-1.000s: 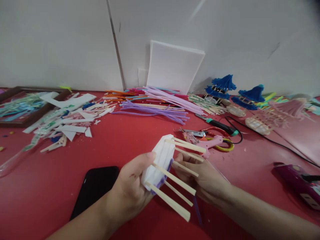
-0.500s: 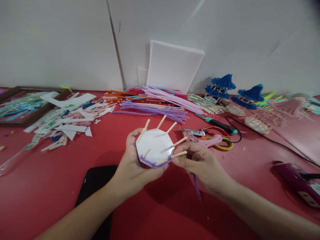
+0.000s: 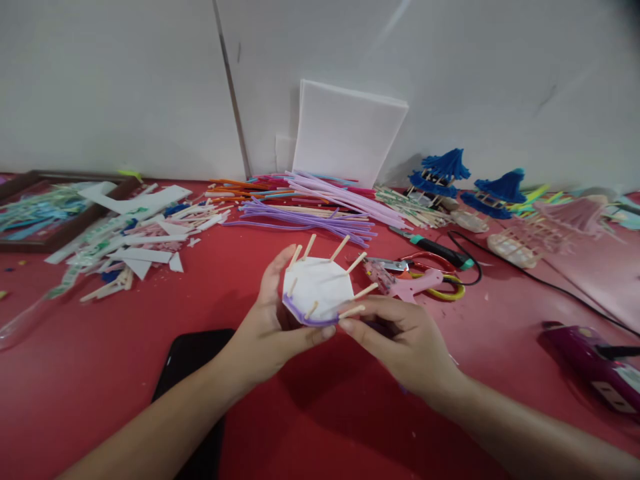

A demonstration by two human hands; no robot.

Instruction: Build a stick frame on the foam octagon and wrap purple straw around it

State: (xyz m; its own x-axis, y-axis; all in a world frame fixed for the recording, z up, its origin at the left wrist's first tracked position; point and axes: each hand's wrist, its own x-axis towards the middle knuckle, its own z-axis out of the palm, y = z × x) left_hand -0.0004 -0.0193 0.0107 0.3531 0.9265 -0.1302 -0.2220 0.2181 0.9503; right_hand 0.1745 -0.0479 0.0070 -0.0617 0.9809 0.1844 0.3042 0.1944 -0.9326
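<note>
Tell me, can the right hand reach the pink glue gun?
Probably yes: the pink glue gun lies just beyond the right hand, nothing between, though its fingers pinch the white foam octagon.

Two hands, the left hand (image 3: 265,333) and the right hand (image 3: 405,340), meet over the middle of the table (image 3: 100,373). One white foam piece (image 3: 320,287) sits between them, with eight wooden sticks (image 3: 340,247) in it. Two blue-roofed models (image 3: 441,170) and one pink model (image 3: 575,217) stand along the far edge. One black phone (image 3: 193,373) lies at the near edge, and one purple glue gun (image 3: 590,360) at the right edge.
</note>
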